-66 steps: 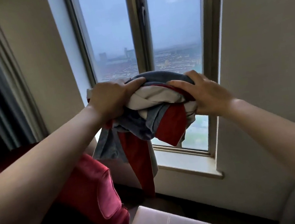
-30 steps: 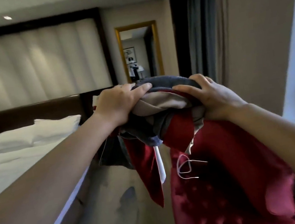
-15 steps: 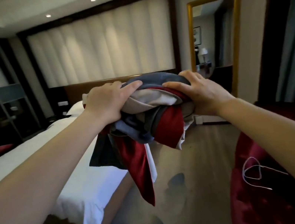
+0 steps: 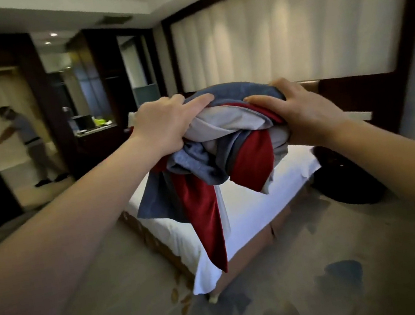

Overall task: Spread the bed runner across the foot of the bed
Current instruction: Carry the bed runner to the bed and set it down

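The bed runner is a bunched bundle of blue, red and cream cloth held up at chest height, with a red and blue tail hanging down. My left hand grips its left side, thumb on top. My right hand grips its right side. Behind and below the bundle stands the bed with a white sheet; its near corner at the foot points toward me.
Patterned carpet lies between me and the bed. A dark round object sits on the floor right of the bed. A padded headboard wall is behind. Another person stands in a lit doorway at far left, beside a dark cabinet.
The view has swung left from the window and red chair to the bed, which is now in front. Both hands keep the same hold on the bundled runner.
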The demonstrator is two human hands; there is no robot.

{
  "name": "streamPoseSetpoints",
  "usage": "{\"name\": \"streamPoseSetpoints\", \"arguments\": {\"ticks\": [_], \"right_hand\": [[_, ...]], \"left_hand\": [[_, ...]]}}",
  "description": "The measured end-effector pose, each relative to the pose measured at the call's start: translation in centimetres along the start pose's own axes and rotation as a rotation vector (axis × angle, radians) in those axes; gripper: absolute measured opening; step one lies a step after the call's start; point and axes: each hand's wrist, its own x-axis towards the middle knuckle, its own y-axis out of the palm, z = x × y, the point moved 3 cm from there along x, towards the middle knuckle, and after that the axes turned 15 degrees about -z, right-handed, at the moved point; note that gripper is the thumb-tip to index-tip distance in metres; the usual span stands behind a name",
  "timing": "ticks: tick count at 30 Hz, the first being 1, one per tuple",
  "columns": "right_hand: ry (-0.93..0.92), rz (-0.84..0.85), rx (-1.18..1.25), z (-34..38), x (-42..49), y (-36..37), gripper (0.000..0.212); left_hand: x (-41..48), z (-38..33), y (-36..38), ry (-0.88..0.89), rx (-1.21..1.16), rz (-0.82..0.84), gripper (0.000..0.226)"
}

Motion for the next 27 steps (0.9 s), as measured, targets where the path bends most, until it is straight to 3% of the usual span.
{"name": "streamPoseSetpoints", "arguments": {"ticks": [7, 16, 27], "right_hand": [[-0.112, -0.082, 0.177, 2.4, 6.7, 6.8, 0.074], [-0.216, -0.089, 0.238, 7.8, 13.7, 16.8, 0.087], [-0.187, -0.094, 0.219, 12.7, 21.5, 27.6, 0.088]], "left_hand": [[-2.2, 6.4, 2.3, -0.088, 0.153, 0.069, 0.083], [-6.7, 15.0, 6.9, -0.145, 0.259, 0.144, 0.078], [-9.3, 25.7, 15.3, -0.108, 0.276, 0.161, 0.079]]}}
